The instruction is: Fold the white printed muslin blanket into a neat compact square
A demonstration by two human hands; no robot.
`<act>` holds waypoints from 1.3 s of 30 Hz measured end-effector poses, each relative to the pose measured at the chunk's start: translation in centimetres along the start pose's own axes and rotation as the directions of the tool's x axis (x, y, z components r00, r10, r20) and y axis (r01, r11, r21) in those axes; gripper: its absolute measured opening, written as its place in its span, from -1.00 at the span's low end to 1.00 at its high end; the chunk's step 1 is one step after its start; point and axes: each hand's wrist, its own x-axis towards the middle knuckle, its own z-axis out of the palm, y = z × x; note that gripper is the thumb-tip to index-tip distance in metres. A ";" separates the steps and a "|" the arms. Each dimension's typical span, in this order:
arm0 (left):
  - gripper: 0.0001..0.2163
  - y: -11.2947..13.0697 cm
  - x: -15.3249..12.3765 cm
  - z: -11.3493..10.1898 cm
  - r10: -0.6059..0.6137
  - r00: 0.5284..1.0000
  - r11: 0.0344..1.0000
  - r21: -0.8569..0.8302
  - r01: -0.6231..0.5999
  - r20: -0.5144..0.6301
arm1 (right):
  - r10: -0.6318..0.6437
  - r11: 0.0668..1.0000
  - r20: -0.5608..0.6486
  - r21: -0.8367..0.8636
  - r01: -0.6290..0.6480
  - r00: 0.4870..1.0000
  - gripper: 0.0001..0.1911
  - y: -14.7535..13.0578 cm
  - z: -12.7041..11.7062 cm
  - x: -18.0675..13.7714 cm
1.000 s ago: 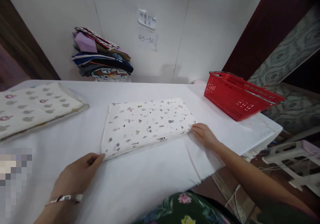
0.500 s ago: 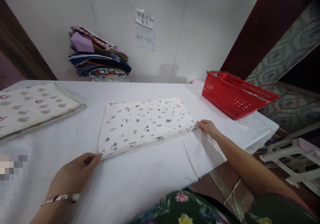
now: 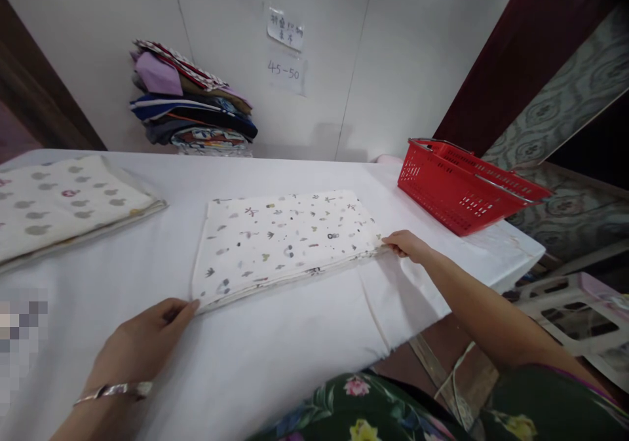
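A folded white cloth [image 3: 289,238] with small grey, green and pink prints lies flat on the white-covered table [image 3: 295,362], several layers showing along its near edge. My left hand [image 3: 142,343], with a silver bracelet at the wrist, pinches the cloth's near left corner between thumb and fingers. At the near right corner, my right hand [image 3: 407,244] also has its fingers closed on the cloth. Between the two hands the near edge runs fairly straight, rising to the right.
Another folded cream cloth [image 3: 73,205] with grey prints lies at the left. A stack of folded fabrics [image 3: 191,100] stands against the wall. A red basket [image 3: 466,185] sits at the right end, and a white stool [image 3: 574,323] stands beyond the table's right edge.
My right fingers have shifted slightly at the near right corner and curl more over it. My left hand keeps its pinch. The view has tilted a little; the cloth lies nearly as before.
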 end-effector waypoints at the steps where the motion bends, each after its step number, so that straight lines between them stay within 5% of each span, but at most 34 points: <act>1: -0.68 0.0 0.0 0.0 -0.004 1.000 1.000 -0.003 0.004 0.004 | 0.023 1.000 0.019 -0.012 -0.022 1.000 -0.68 0.0 0.0 0.1; 26: -0.63 -0.4 0.3 0.3 0.036 0.999 0.999 -0.006 -0.036 0.003 | 0.151 0.876 0.050 -0.469 -0.110 0.987 -0.70 -1.7 -0.4 1.5; 39: -0.65 -0.3 0.2 0.2 0.029 1.000 1.000 -0.010 -0.029 0.007 | 0.142 0.886 0.052 -0.452 -0.103 0.989 -0.77 -1.9 -0.2 1.4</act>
